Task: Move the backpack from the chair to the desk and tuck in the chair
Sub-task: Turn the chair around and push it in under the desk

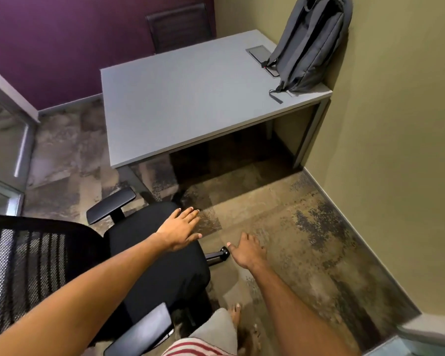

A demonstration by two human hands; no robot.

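A grey backpack point(311, 44) stands upright on the far right corner of the grey desk point(190, 98), leaning against the olive wall. The black office chair point(152, 265) with a mesh back and two armrests sits on the carpet in front of the desk, at the lower left, apart from it. My left hand point(179, 231) hovers over the front edge of the chair seat, palm down, fingers spread, holding nothing. My right hand point(246, 250) hangs open above the carpet just right of the seat, beside a chair base leg.
A second dark chair point(179, 27) stands behind the desk against the purple wall. A cable hatch point(258, 52) is set in the desktop near the backpack. A glass door frame point(16, 140) lies at the left. My bare foot point(235, 314) is on the carpet below.
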